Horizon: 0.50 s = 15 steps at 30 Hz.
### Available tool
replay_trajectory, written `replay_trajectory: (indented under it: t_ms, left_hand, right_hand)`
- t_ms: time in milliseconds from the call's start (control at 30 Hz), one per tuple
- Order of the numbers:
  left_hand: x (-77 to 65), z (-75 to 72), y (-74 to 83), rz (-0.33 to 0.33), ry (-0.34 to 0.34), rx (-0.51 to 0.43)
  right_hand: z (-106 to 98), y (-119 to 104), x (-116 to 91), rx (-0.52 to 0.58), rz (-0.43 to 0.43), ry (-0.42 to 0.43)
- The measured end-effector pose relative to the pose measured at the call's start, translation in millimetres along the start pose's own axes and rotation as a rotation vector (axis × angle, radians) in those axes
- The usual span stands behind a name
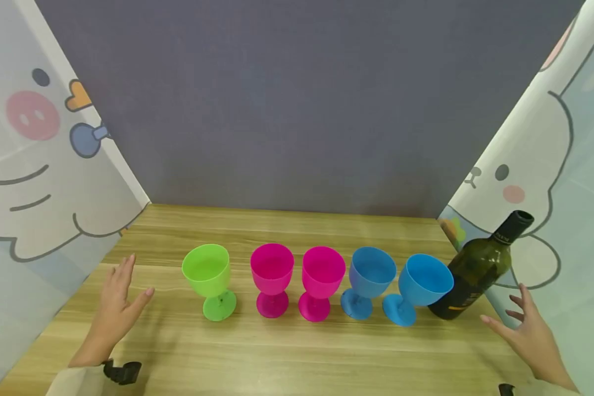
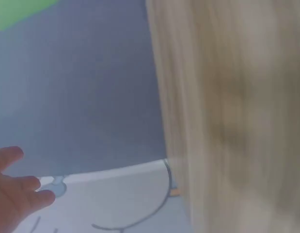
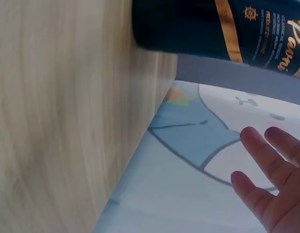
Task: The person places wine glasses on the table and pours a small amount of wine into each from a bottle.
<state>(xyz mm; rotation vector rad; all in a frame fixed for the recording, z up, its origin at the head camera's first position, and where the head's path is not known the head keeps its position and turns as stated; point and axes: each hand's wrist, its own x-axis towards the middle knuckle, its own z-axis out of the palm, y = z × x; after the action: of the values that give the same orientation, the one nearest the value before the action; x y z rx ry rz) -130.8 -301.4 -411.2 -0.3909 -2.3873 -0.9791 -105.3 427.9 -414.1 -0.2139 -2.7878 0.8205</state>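
Note:
In the head view, a row of plastic goblets stands upright on the wooden table: a green goblet (image 1: 208, 273) at the left, two magenta goblets (image 1: 272, 272) (image 1: 323, 275), then two blue goblets (image 1: 371, 275) (image 1: 418, 283). A dark wine bottle (image 1: 477, 267) stands at the row's right end, its label partly visible in the right wrist view. My left hand (image 1: 115, 308) is held out left of the green goblet, thumb and fingers apart, touching nothing. My right hand (image 1: 532, 333) hovers right of the bottle with spread fingers, apart from it.
The wooden table (image 1: 287, 357) ends at a grey back panel (image 1: 287, 110). White cartoon-printed sheets (image 1: 25, 209) (image 1: 520, 126) stand along the left and right sides. A black wrist strap (image 1: 122, 372) sits on the left wrist.

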Motion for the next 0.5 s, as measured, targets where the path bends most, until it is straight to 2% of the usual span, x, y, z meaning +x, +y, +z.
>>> replay_trajectory:
  t_ms: [133,233,367,500]
  left_hand:
    - [5.1,-0.8,12.0,-0.050,-0.010,-0.087]
    - [9.0,-3.2,19.7,-0.058,0.034,-0.150]
    - [16.0,-6.6,28.8,-0.003,0.122,-0.193]
    - [23.9,-4.7,42.0,0.073,0.155,-0.208]
  right_hand:
    - [4.4,-6.3,2.5,0.050,-0.012,0.048]
    - [8.7,-11.7,4.4,0.117,-0.040,0.104]
    - [14.4,-18.6,7.9,0.205,-0.048,0.170]
    - [17.9,-23.6,10.4,0.247,-0.021,0.206]
